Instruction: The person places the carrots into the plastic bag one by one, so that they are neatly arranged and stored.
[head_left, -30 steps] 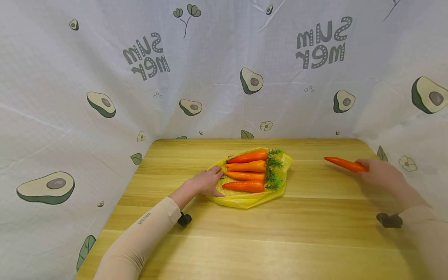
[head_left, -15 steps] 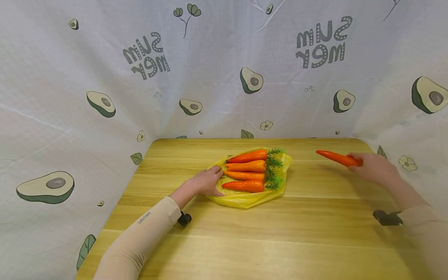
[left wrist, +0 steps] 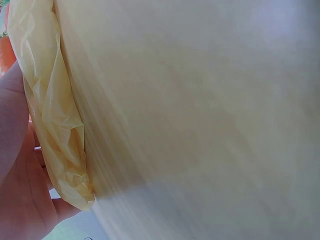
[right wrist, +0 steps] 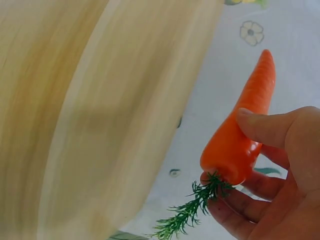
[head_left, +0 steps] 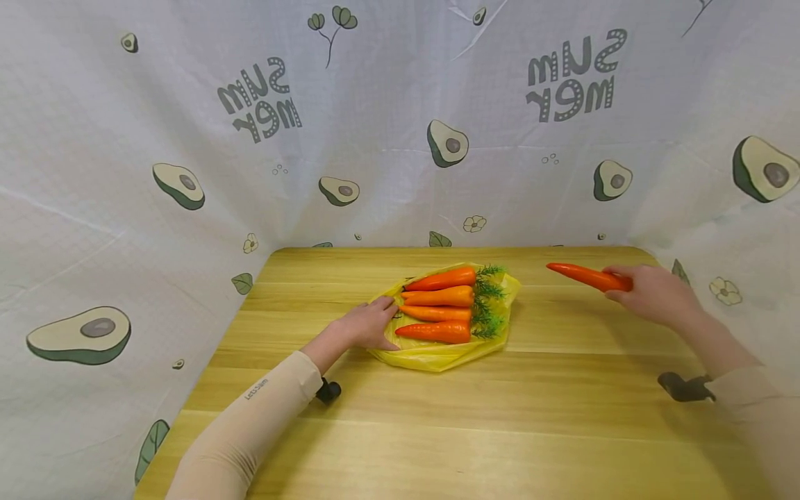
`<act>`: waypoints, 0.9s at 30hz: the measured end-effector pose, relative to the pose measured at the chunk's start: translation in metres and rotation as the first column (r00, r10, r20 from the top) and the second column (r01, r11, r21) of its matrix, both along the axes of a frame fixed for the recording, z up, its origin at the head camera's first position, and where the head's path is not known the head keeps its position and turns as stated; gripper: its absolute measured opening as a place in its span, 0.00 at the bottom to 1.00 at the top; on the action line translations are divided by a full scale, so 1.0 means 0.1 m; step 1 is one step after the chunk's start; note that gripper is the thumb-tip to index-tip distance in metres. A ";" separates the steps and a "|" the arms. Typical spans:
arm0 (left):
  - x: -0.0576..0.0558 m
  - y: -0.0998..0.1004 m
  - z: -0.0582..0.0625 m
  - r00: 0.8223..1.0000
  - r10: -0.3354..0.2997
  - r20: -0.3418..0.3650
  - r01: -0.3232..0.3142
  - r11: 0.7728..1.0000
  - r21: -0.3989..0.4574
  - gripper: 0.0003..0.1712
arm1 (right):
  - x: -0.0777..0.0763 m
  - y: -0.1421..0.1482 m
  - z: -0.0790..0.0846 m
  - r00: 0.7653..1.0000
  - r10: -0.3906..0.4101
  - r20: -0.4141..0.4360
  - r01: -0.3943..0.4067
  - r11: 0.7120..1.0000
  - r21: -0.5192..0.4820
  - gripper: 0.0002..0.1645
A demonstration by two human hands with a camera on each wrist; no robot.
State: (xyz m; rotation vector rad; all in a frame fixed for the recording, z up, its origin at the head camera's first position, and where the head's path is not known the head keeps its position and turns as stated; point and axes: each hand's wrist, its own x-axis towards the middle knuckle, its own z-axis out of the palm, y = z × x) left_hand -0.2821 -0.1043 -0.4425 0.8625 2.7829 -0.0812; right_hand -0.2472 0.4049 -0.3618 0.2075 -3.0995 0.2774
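A yellow plastic bag (head_left: 431, 359) lies on the wooden table in the head view. Several orange carrots (head_left: 440, 297) with green feathery tops lie side by side on it, tips toward the left. My left hand (head_left: 369, 325) holds the bag's left edge, thumb nearer me. Crumpled yellow film (left wrist: 57, 115) covers part of its fingers in the left wrist view. To the right, above the table, my right hand (head_left: 656, 295) grips one more carrot (head_left: 584, 276) near its thick end. The right wrist view shows the thumb on its side and green leaves (right wrist: 190, 210) hanging below.
The wooden table (head_left: 437, 437) extends in front of and around the bag. A white curtain (head_left: 387, 83) printed with avocados hangs behind and at both sides. Black wrist cameras (head_left: 684, 387) sit under both forearms.
My right hand has moved left and slightly farther back, carrying the carrot toward the bag. The left hand, the bag and the carrots on it stay in place.
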 end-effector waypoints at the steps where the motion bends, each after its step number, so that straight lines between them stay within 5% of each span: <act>1: 0.00 0.00 0.00 1.000 -0.002 -0.002 0.002 1.000 -0.002 0.57 | 0.00 -0.02 0.01 1.000 0.003 -0.004 -0.003 1.000 0.005 0.34; 16: 0.01 0.00 0.01 1.000 -0.005 0.013 0.005 1.000 0.007 0.58 | 0.06 -0.40 0.18 0.992 0.105 -0.063 -0.099 0.991 0.090 0.33; 27: 0.02 -0.01 0.03 1.000 -0.001 0.024 0.001 1.000 0.016 0.57 | 0.11 -0.61 0.23 0.983 0.150 -0.109 -0.144 0.987 0.064 0.30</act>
